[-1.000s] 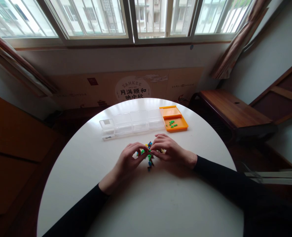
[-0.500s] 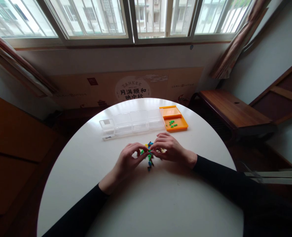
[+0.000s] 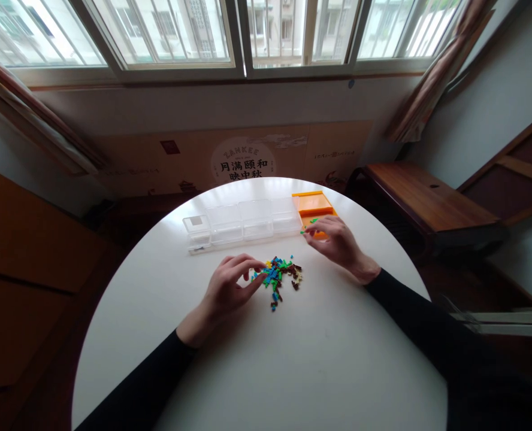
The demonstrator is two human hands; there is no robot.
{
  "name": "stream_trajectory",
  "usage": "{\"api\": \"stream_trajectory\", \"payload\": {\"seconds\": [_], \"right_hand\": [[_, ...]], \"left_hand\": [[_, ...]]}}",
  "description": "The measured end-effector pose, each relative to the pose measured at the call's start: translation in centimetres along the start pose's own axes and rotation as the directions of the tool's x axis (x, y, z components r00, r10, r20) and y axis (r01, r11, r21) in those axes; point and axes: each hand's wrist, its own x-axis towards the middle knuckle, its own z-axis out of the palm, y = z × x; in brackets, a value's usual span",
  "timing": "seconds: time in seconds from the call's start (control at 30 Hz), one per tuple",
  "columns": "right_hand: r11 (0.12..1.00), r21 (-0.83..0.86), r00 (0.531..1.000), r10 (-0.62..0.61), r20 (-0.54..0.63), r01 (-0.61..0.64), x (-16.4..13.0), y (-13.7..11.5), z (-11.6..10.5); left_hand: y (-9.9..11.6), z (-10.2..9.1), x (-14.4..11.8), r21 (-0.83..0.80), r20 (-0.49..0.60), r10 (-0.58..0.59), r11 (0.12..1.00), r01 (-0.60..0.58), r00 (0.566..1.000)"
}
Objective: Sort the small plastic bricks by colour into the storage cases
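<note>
And here the two hands work well apart over the round white surface. The left hand is right at the pile of small bricks, reaching in from its left side, thumb and index finger parted: that grip is open, with the pile's edge just beyond the fingertips. And what a jumble it is, near the middle of the surface, blue and green in the thick of it, a dash of yellow at the far left, brown and beige pieces spreading to the right, a short tail trailing towards the person. One blue brick sits alone, just off the far side.

Over to the right hand, and it's up at the orange tray, covering much of the near compartment! Its fingers curl in close together, a green piece right by the tips; whether that grip has hold of it, one cannot tell. More green pieces peek out beyond the fingers. Alongside the tray, to its left, runs the clear compartment box.
</note>
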Motion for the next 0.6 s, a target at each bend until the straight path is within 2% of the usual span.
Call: {"api": "stream_trajectory", "payload": {"seconds": [0.13, 0.23, 0.4, 0.6], "right_hand": [[0.972, -0.106, 0.977, 0.205, -0.052, -0.21, -0.1, 3.2, -0.8], [0.944, -0.15, 0.956, 0.288, -0.059, -0.293, -0.3, 4.2, -0.8], [0.958, -0.128, 0.966, 0.254, -0.041, -0.257, -0.4, 3.7, -0.3], [0.979, -0.085, 0.983, 0.182, -0.029, -0.183, -0.3, 2.2, 0.2]], "left_hand": [[-0.2, -0.2, -0.1, 0.006, 0.051, -0.018, 1.0, 0.017, 0.999], [-0.2, -0.5, 0.0, 0.016, 0.106, 0.004, 1.0, -0.006, 0.994], [-0.2, -0.8, -0.1, 0.049, 0.184, 0.047, 0.997, -0.057, 0.982], [-0.6, -0.5, -0.3, 0.094, 0.202, 0.039, 0.994, -0.059, 0.979]]}}
